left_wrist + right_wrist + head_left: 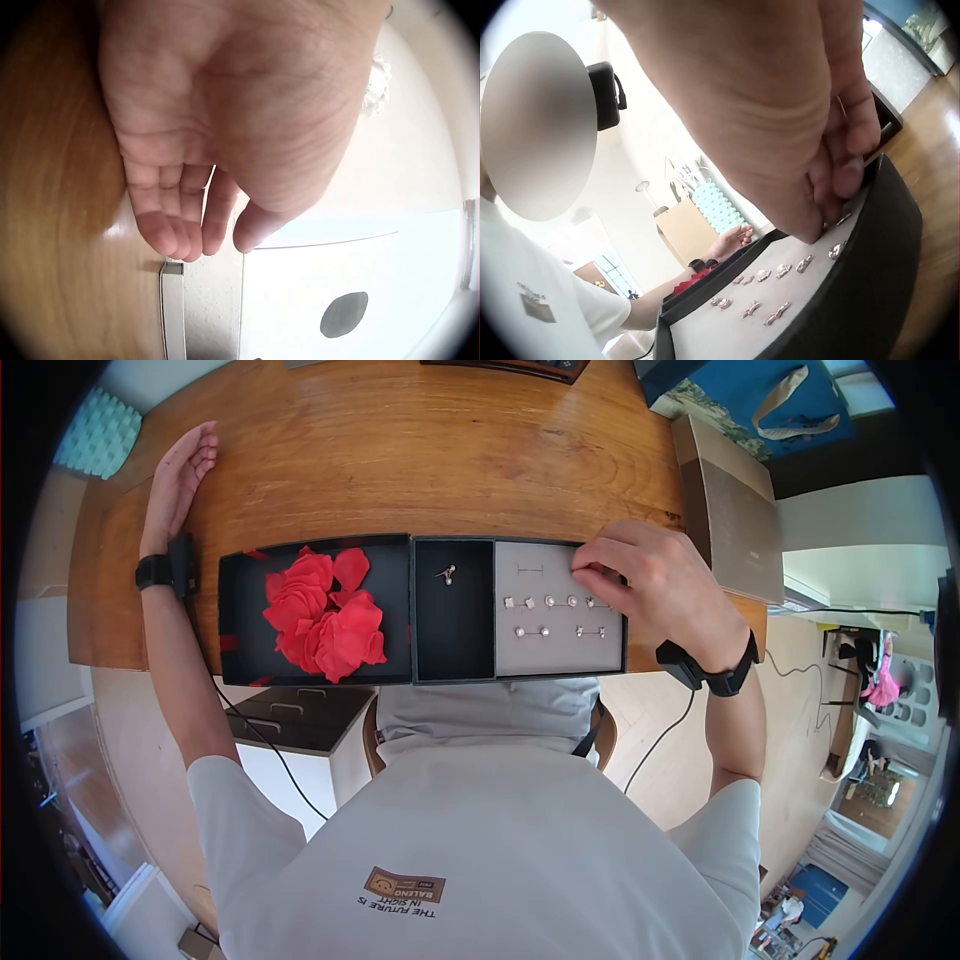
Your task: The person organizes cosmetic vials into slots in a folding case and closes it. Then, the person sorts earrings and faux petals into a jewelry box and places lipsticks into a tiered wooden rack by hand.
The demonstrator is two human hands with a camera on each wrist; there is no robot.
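fingers of the right hand (660,585) bend together at the grey pad's (550,660) one o'clock edge; whether they clamp an earring, i can't quite tell. paired earrings (571,601) sit on the pad. toward nine o'clock: black compartment (455,645), then red petals (325,615). left hand's (183,470) fingers curl loosely, empty, at ten.

The right hand (757,97) reaches its bent fingers down to a pale pad (705,330) in a black box (870,277); small shiny earrings (777,313) sit below the fingertips, and beyond this hand the left hand (731,241) shows loosely curled fingers
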